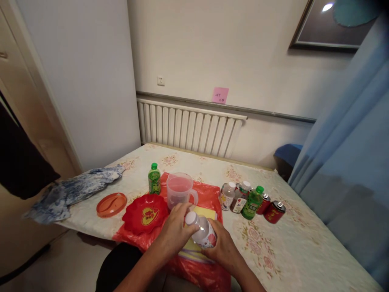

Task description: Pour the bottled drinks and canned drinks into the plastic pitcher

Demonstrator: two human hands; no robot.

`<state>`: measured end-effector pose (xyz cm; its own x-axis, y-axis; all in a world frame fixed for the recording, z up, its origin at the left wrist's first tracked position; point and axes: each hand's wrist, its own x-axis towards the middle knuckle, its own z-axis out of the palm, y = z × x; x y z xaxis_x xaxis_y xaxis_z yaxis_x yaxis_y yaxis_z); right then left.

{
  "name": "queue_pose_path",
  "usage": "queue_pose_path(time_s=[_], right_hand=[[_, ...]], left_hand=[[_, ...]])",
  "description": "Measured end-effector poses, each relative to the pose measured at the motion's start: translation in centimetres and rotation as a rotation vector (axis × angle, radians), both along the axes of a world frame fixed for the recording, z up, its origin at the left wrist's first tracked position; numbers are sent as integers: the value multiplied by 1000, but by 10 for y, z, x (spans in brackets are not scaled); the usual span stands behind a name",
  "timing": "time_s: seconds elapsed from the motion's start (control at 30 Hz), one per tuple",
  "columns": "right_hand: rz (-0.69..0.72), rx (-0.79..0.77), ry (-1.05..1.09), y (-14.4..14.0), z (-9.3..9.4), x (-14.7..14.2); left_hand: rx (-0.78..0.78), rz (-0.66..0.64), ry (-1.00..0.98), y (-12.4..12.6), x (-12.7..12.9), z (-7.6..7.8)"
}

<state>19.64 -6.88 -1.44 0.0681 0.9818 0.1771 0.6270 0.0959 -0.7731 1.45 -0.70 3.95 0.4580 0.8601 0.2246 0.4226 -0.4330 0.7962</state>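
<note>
My right hand (224,248) grips the body of a small clear bottle (203,232) with a white cap, held tilted over a red plastic bag (209,194) on the table. My left hand (176,227) wraps its fingers around the bottle's cap end. Just behind my hands stands a clear measuring jug (180,190) with a handle. A red flower-shaped dish (145,213) lies to the left of my left hand.
A green bottle (154,179) stands behind the dish, an orange lid (111,204) and a blue cloth (73,191) lie further left. Several bottles (240,197) and two red cans (274,211) lie to the right. A radiator (188,127) lines the wall; a blue curtain (349,170) hangs right.
</note>
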Motion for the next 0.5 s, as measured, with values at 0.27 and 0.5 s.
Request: queue_pose_path(time_s=[0.27, 0.5], right_hand=[[-2, 8, 37, 1, -2, -5], [13, -36, 122, 1, -1, -10]], left_hand=[[-63, -82, -97, 3, -3, -5], [-149, -14, -182, 3, -1, -12]])
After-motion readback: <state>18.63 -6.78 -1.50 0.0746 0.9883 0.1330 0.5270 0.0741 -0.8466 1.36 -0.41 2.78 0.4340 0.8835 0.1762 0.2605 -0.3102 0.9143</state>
